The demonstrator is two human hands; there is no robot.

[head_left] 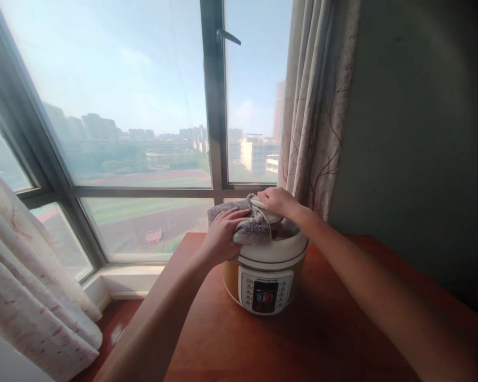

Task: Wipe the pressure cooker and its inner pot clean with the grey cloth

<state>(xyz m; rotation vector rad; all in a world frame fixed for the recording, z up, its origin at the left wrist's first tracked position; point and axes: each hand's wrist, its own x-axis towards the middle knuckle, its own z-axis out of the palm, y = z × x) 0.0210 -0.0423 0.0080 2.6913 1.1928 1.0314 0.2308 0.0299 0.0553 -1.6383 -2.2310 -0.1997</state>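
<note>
Left hand (224,234) on grey cloth (255,228); right hand (279,200) holding handle (271,215) atop cooker (273,254).

Likely a home: a patterned curtain (40,281) at 8 o'clock, big window (139,101) at 10, household electric cooker (265,257) at 5, wooden table (231,347) at 6

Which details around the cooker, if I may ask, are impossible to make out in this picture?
All in the head view:
- Button labels on the control panel: too small and blurred.
- Contents of the cooker: hidden by its walls.
- Rim under the cloth: covered by it.
- Palm of the left grip: turned away, hidden by the back of the hand.
- Upper arms: cut off by the picture's edge.
</note>
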